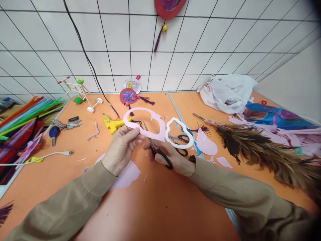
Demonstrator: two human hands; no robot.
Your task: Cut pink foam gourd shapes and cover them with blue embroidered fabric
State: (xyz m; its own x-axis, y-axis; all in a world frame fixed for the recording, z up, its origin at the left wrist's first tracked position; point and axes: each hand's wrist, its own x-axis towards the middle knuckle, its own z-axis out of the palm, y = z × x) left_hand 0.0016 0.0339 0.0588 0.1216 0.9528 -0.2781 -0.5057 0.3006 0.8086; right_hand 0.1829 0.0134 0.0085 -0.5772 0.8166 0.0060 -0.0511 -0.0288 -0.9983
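Two bare hands hung above the orange tabletop (160, 211). The left hand (125, 144) pinched a flat pale-pink ring of thin sheet (162, 126) between thumb and fingers; the right hand (174, 156) was curled around black-handled metal scissors (164, 158), blades at the ring's near edge. Straying blades could have severed the narrow band; its one-sided hold could have let it flex.

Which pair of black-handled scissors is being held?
The black-handled metal scissors in the right hand; the other black-handled pair lies on the orange table.
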